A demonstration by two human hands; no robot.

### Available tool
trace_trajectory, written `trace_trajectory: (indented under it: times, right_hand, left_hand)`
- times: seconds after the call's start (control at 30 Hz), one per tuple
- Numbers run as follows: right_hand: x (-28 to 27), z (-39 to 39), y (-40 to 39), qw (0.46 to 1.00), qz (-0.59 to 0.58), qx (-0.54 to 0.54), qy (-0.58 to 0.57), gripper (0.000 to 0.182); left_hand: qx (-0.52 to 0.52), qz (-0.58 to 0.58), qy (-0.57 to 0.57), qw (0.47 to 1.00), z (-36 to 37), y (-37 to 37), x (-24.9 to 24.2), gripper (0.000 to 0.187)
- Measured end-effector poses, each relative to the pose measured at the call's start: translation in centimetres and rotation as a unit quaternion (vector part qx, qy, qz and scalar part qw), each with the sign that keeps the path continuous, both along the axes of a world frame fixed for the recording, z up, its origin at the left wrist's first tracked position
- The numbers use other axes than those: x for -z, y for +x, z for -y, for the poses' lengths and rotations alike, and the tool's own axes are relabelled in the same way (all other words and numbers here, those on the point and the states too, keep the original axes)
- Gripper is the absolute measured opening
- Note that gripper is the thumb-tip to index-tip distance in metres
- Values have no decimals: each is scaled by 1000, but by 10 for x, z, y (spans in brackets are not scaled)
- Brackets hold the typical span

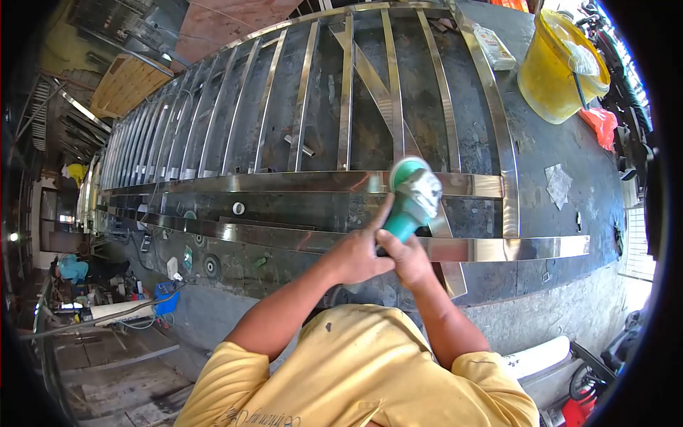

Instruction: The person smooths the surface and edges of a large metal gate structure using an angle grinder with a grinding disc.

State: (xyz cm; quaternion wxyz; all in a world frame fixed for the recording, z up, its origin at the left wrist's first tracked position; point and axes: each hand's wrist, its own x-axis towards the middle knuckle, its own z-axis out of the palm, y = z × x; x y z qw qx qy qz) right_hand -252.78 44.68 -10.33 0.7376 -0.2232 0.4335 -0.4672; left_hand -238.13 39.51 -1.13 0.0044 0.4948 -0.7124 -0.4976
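My left hand [360,253] and my right hand [408,259] are closed around the green body of an angle grinder [407,220], one on each side. One finger of my left hand stretches up along the tool. The grinder's silver head [421,191] and its round disc [408,169] are tilted over a polished metal rail [455,183], overlapping it in this view. The rail belongs to a long frame with many parallel metal bars [346,99]. Nearer to me, a second long rail [498,249] passes just beyond my wrists. A diagonal flat strip [373,80] lies beneath the bars.
The frame rests on a dark worktable [597,192]. A yellow bucket [548,75] stands at the back right, with an orange-red bag [601,127] beside it. Loose discs [211,265] and a short tube [299,146] lie about. At lower left is a blue container [166,299].
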Motion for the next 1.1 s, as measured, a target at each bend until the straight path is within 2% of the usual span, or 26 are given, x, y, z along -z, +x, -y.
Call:
trace_trajectory:
  times: [0.07,0.13,0.17,0.23,0.27,0.3,0.37,0.57,0.7,0.8,1.0,1.1]
  right_hand:
    - [4,8,26,998,-38,-48,3,59]
    - [9,16,56,994,-71,-83,-7,62]
    - [7,20,69,990,-93,-103,-12,65]
    - [-44,32,77,970,-176,-166,-5,75]
    - [-40,34,90,965,-188,-182,-16,84]
    - [-41,42,97,951,-215,-222,-9,82]
    - [-42,45,118,951,-202,-234,-20,83]
    - [-50,57,157,960,-109,-256,-28,86]
    - [-47,61,155,967,-71,-246,-5,86]
    - [-18,57,139,983,-28,-184,-10,84]
    - [-32,52,51,991,-37,-130,6,78]
    - [-19,42,18,995,-27,-89,18,76]
  left_hand:
    - [-33,-2,-6,999,-3,28,-2,123]
    - [-71,-40,-26,996,-8,59,9,123]
    - [-80,-23,-39,996,-10,74,12,123]
    - [-97,13,-66,993,-12,101,14,122]
    - [-119,2,-29,992,-11,110,7,122]
    - [-136,-14,-25,990,-12,119,6,121]
    - [-168,-45,-17,985,-16,138,4,121]
    - [-225,-27,-40,973,-21,181,5,120]
    - [-223,5,-48,974,-14,170,-1,120]
    - [-200,-8,-32,979,-9,145,6,120]
    - [-144,7,27,989,7,65,5,122]
    - [-94,-57,-16,994,11,30,14,121]
